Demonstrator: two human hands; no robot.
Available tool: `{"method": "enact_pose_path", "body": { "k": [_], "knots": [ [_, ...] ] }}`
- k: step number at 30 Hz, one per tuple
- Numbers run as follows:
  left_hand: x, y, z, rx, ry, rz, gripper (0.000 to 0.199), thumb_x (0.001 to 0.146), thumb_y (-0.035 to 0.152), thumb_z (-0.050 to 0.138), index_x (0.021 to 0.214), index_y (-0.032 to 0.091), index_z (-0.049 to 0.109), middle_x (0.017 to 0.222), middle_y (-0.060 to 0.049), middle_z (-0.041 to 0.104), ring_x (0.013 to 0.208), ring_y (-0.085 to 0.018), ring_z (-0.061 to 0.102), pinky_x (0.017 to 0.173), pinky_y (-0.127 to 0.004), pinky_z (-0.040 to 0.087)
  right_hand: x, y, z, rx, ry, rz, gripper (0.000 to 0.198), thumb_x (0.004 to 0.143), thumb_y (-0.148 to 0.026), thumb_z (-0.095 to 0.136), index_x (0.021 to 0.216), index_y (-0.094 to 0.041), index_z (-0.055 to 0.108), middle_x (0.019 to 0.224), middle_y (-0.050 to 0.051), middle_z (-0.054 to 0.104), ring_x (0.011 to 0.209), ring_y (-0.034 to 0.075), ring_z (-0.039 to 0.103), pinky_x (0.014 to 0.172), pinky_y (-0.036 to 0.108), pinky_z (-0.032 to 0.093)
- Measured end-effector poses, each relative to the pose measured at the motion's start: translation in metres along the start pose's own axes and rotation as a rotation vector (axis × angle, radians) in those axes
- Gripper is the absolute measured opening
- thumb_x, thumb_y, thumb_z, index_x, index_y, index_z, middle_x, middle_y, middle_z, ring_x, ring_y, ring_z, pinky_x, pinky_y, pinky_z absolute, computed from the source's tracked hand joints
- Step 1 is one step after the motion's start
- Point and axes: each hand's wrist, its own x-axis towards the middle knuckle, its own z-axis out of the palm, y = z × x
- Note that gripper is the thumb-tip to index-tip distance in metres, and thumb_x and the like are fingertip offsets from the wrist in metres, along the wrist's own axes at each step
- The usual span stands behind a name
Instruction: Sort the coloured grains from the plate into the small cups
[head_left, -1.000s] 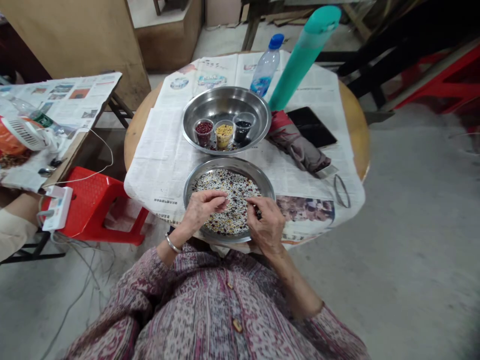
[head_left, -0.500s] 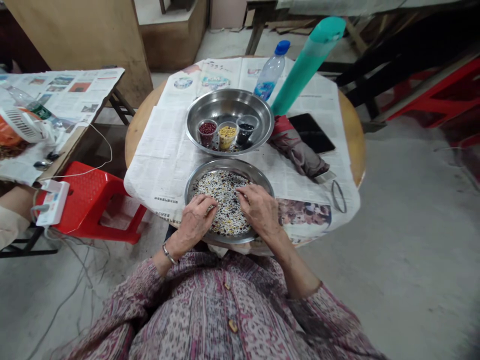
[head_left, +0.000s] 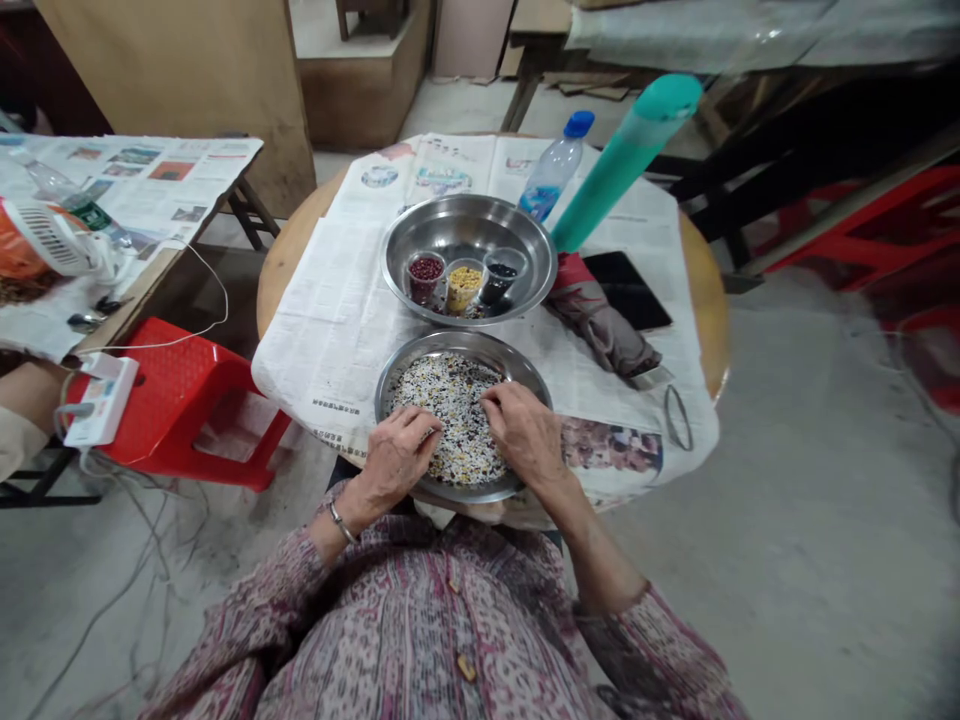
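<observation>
Mixed white, yellow and dark grains and beans [head_left: 457, 425] cover the bottom of a shallow steel basin [head_left: 401, 355] close to my body. Over its left side is my left hand [head_left: 399, 450], fingers curled and drawn together. My right hand [head_left: 525, 428] reaches in from the right, thumb and forefinger pinched at the grains; what sits between the fingertips is too small to make out. Behind stands a larger steel basin [head_left: 465, 215] with three clear cups: a cup of red beans [head_left: 425, 277], a cup of yellow beans [head_left: 463, 286] and a cup of black beans [head_left: 499, 280].
Newspaper [head_left: 315, 330] covers the round table. At the back right are a water bottle [head_left: 555, 165], a green cylinder [head_left: 626, 165], a folded umbrella [head_left: 600, 320] and a dark tablet [head_left: 626, 290]. A red stool [head_left: 187, 390] holding a power strip [head_left: 103, 400] stands left.
The whole view has shifted slightly, so the table sits lower. Both hands stay over the near basin with their fingers drawn together; the cups have not moved.
</observation>
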Motion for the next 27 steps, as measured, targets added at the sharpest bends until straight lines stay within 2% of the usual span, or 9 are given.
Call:
{"method": "enact_pose_path", "body": {
  "k": [7,12,17,21,27],
  "knots": [
    [0.000,0.001,0.000,0.043,-0.019,-0.001,0.011,0.098,0.018,0.053,0.095,0.020,0.064,0.098,-0.005,0.070,0.096,-0.019,0.064,0.090,-0.034,0.053,-0.001,0.003,-0.007,0.126,0.037,0.087,0.022,0.097,-0.031,0.046,0.096,-0.020,0.066,0.092,0.008,0.072,0.083,0.022,0.065,0.076,0.034,0.047],
    [0.000,-0.001,0.002,0.097,-0.031,-0.002,0.012,0.096,0.014,0.053,0.096,0.020,0.063,0.094,-0.004,0.069,0.092,-0.019,0.064,0.087,-0.034,0.053,-0.004,0.003,-0.011,0.044,-0.019,0.099,0.019,0.094,-0.027,0.048,0.088,-0.021,0.065,0.081,0.005,0.070,0.076,0.021,0.064,0.070,0.032,0.044],
    [-0.001,0.000,0.003,0.147,-0.050,-0.003,0.013,0.096,0.014,0.054,0.096,0.021,0.065,0.091,-0.003,0.069,0.088,-0.019,0.063,0.083,-0.032,0.052,-0.002,-0.001,-0.008,0.032,-0.040,0.046,0.016,0.090,-0.020,0.051,0.088,-0.021,0.067,0.092,0.006,0.073,0.086,0.021,0.065,0.076,0.031,0.046],
    [0.000,0.002,0.002,0.156,-0.035,0.010,0.015,0.099,0.018,0.052,0.092,0.020,0.065,0.086,-0.003,0.067,0.084,-0.018,0.062,0.079,-0.030,0.050,0.001,-0.001,-0.008,-0.087,-0.037,0.058,0.016,0.088,-0.017,0.054,0.092,-0.019,0.069,0.093,0.007,0.074,0.088,0.022,0.065,0.077,0.032,0.046],
    [-0.001,0.001,0.003,0.157,-0.016,0.024,0.013,0.099,0.019,0.053,0.092,0.019,0.065,0.087,-0.003,0.068,0.083,-0.019,0.062,0.079,-0.031,0.050,0.003,-0.001,-0.009,-0.155,-0.152,0.071,0.021,0.091,-0.019,0.054,0.102,-0.019,0.071,0.102,0.007,0.075,0.093,0.022,0.067,0.079,0.031,0.046]
  ]
}}
